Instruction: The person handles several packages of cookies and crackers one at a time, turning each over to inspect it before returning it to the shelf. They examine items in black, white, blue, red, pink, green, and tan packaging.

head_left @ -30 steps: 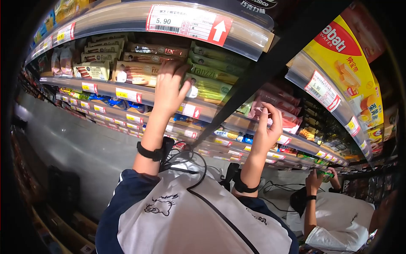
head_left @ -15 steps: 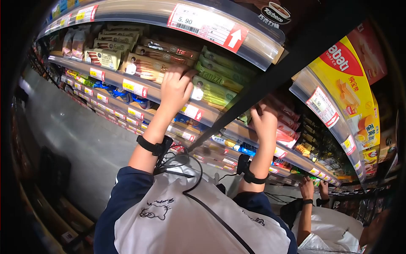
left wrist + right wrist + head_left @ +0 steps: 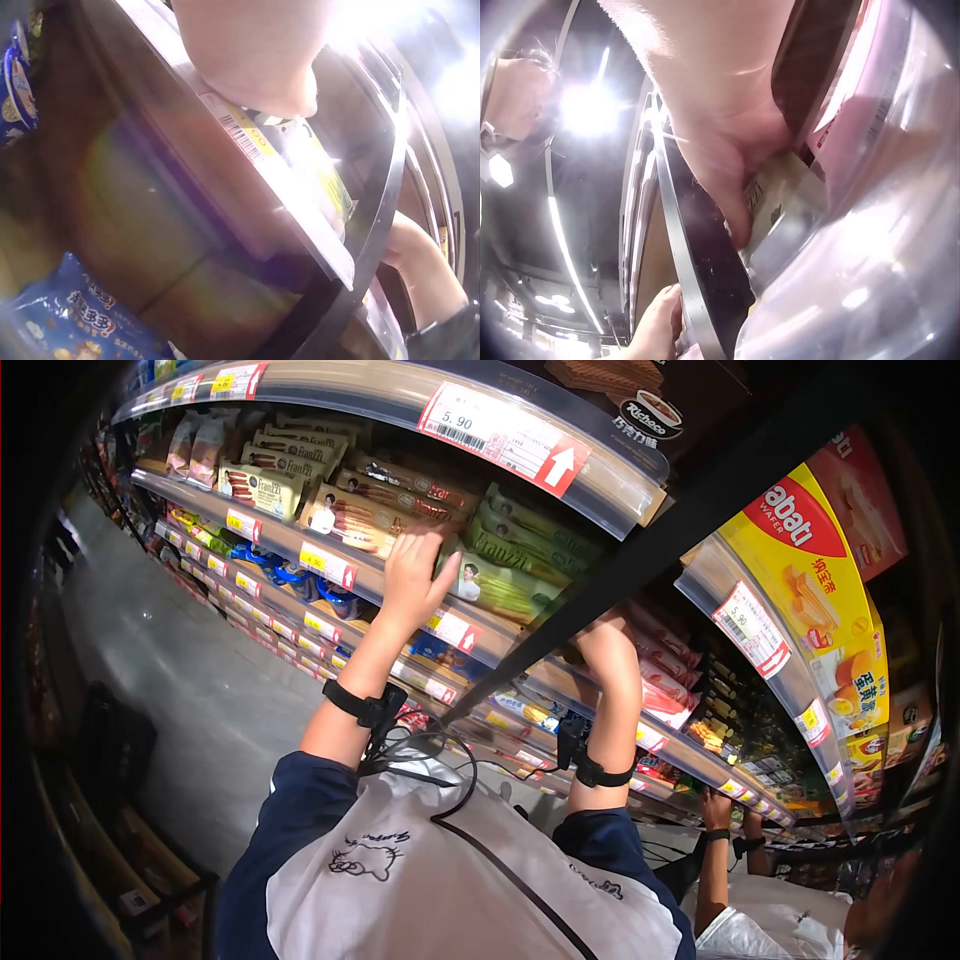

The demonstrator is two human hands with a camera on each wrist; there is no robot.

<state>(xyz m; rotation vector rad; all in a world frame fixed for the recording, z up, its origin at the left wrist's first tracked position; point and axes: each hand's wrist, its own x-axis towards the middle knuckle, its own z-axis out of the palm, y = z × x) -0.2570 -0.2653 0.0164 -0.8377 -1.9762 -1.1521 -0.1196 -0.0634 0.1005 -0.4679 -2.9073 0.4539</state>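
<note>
My left hand (image 3: 415, 580) rests over the front of the shelf in the head view. Its fingertips touch the right end of a tan Franzzi biscuit pack (image 3: 345, 522), and its thumb stands apart beside a green Franzzi biscuit pack (image 3: 500, 588). My right hand (image 3: 608, 645) reaches into the shelf on the other side of a black upright post (image 3: 590, 595), which partly covers it. In the right wrist view, its thumb lies against a pale olive pack (image 3: 780, 199); the other fingers are hidden, so I cannot tell whether it grips the pack.
Pink packs (image 3: 665, 660) lie right of my right hand. A shelf edge with a price label (image 3: 500, 435) juts out above. A yellow wafer box (image 3: 810, 580) stands at the upper right. Another person's arm (image 3: 716, 850) reaches to a lower shelf at the right.
My right hand has moved from in front of the pink packs leftward and deeper into the shelf, partly behind the post. My left hand stays at the Franzzi packs. The head view has shifted slightly.
</note>
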